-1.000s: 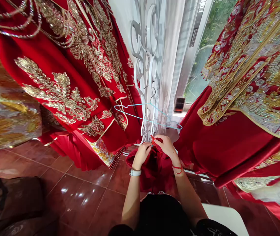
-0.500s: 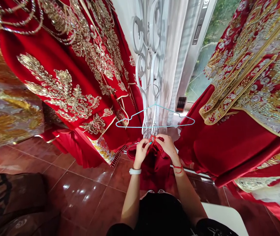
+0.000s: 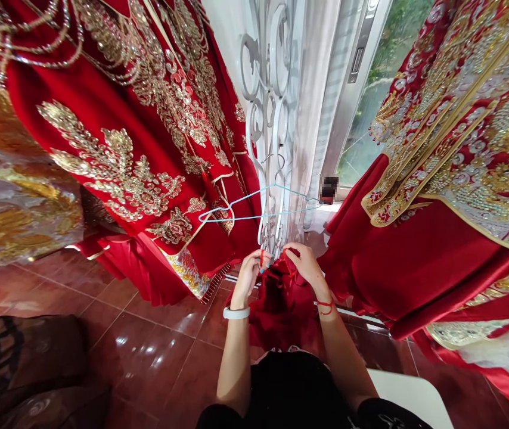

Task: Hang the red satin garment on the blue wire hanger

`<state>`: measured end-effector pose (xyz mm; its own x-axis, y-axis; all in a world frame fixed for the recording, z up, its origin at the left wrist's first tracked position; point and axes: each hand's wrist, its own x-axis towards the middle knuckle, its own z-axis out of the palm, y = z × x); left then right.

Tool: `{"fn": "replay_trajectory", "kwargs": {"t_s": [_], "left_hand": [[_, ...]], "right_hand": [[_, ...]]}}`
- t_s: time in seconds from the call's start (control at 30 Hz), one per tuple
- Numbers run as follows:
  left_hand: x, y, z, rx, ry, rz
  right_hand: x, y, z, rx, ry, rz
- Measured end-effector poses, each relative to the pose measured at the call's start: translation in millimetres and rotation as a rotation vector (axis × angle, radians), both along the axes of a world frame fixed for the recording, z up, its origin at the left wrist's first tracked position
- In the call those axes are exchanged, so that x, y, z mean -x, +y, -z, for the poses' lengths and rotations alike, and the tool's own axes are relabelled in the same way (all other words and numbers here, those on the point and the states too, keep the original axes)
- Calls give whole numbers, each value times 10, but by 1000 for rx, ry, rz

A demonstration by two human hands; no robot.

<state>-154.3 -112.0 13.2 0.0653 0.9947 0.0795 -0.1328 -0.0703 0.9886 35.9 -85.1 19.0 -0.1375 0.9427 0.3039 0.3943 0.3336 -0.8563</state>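
A dark red garment [image 3: 276, 313] hangs in front of my body, its upper edge gathered between my hands. My left hand [image 3: 248, 275] is closed, pinching a thin red strap [image 3: 262, 257] near the garment's top. Slightly apart from it, my right hand [image 3: 307, 265] is closed on another red strap [image 3: 291, 257] at the garment's right side. Where the straps join the garment is hard to make out. Just beyond my hands hangs a light blue hanger [image 3: 245, 218] with a metal hook, bare and turned at an angle.
Red gowns with gold embroidery [image 3: 147, 185] hang on the left, and a beaded red garment [image 3: 451, 173] on the right. White scrollwork metal [image 3: 251, 65] stands ahead beside a window [image 3: 371, 107]. Dark bags [image 3: 31, 351] lie on the tiled floor [image 3: 160, 333]; a white seat [image 3: 409, 393] is behind right.
My hands have moved apart, the left one going left with its red strap. The blue hanger has swung and turned, its right end now farther away.
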Motion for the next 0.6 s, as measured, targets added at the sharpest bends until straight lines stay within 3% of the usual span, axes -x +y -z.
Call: {"fn": "replay_trajectory", "kwargs": {"t_s": [0.13,0.27,0.33,0.43,0.5,0.6], "left_hand": [[188,-44,-94,21,-118,-149],[465,-90,-58,10,-148,-231],[567,-113,-17,13,-117,-238],[643,-137,41,23,-67,-276],[663,-143,71,10,-62,-330],[707,-129,102,-48,-39,-431]], "right_hand": [[-302,57,-16,-91,-108,248],[-658,92,-38,-113,-127,499],[-746,105,-22,2,-28,498],[-712,133,30,211,294,416],[-610,171,54,259,478,354],[-410,282,47,259,552,277]]}}
